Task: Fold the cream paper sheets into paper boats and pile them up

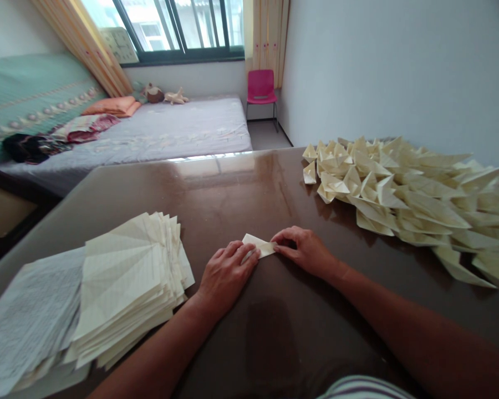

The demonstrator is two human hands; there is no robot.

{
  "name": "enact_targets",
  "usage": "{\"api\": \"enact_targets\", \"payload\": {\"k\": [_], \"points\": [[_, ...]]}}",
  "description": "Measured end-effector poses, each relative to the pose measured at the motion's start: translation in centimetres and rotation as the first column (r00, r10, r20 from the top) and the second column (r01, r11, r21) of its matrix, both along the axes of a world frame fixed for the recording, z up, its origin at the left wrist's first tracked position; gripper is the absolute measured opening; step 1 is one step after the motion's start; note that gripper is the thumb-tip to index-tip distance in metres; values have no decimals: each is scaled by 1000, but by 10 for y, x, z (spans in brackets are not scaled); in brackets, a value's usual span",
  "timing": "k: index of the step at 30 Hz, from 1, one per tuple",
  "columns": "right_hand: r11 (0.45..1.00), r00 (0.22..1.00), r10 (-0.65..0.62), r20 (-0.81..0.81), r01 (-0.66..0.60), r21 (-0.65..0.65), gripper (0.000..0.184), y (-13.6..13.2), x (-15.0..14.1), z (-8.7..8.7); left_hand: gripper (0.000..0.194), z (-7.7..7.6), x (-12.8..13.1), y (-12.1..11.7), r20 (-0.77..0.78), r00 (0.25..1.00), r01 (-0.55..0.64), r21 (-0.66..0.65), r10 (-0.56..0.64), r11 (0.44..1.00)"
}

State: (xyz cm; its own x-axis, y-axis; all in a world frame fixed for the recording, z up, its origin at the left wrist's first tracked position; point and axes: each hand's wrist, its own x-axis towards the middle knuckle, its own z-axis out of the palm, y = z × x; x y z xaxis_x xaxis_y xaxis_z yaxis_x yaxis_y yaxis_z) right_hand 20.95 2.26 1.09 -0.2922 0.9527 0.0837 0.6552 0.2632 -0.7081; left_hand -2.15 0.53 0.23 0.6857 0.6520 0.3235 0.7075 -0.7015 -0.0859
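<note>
A small piece of folded cream paper (259, 245) lies on the brown table in front of me. The fingers of my left hand (228, 271) are bent over its left end, holding it against the tabletop. At the paper's right corner, my right hand (303, 250) pinches the tip between thumb and fingers. Parts of the paper are hidden under my left fingertips. To the left of my left hand is a stack of creased, lined cream sheets (120, 271). Many folded paper boats (403, 199) are heaped at the right.
Another stack of printed or written sheets (37, 305) lies at the far left. The glossy brown table (233, 194) reaches toward a bed (199, 122) with pillows and soft toys. A pink chair (261, 87) stands by the window, and a white wall runs along the right.
</note>
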Motion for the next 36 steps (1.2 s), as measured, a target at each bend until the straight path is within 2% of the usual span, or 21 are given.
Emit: {"api": "enact_targets", "payload": {"k": [4, 9, 16, 22, 26, 30, 34, 36], "points": [[998, 999, -9, 30, 7, 65, 12, -1, -2, -3, 26, 0, 0, 0, -1, 1000, 0, 6, 0, 1000], [996, 996, -71, 52, 67, 59, 14, -3, -3, -2, 26, 1, 0, -1, -13, 1000, -5, 4, 5, 1000], [998, 999, 21, 50, -24, 61, 11, -2, -1, 2, 28, 1, 0, -1, -13, 1000, -9, 1, 9, 1000], [987, 992, 113, 55, -118, 107, 18, 0, 1, -2, 27, 1, 1, -1, -21, 1000, -13, -6, 12, 1000], [974, 990, 122, 69, -133, 182, 21, -1, -1, -5, 27, 1, 1, -1, -16, 1000, -15, -9, 15, 1000], [937, 967, 153, 205, -208, 281, 19, -3, -2, -2, 28, 1, 1, -1, -22, 1000, -21, -6, 20, 1000], [878, 872, 181, 454, -352, 325, 17, -5, 0, 8, 26, 2, 2, -1, -23, 999, -29, -7, 29, 1000], [853, 831, 189, 524, -403, 332, 18, -7, 0, 13, 25, 2, 2, -2, -17, 999, -32, -10, 32, 999]]}}
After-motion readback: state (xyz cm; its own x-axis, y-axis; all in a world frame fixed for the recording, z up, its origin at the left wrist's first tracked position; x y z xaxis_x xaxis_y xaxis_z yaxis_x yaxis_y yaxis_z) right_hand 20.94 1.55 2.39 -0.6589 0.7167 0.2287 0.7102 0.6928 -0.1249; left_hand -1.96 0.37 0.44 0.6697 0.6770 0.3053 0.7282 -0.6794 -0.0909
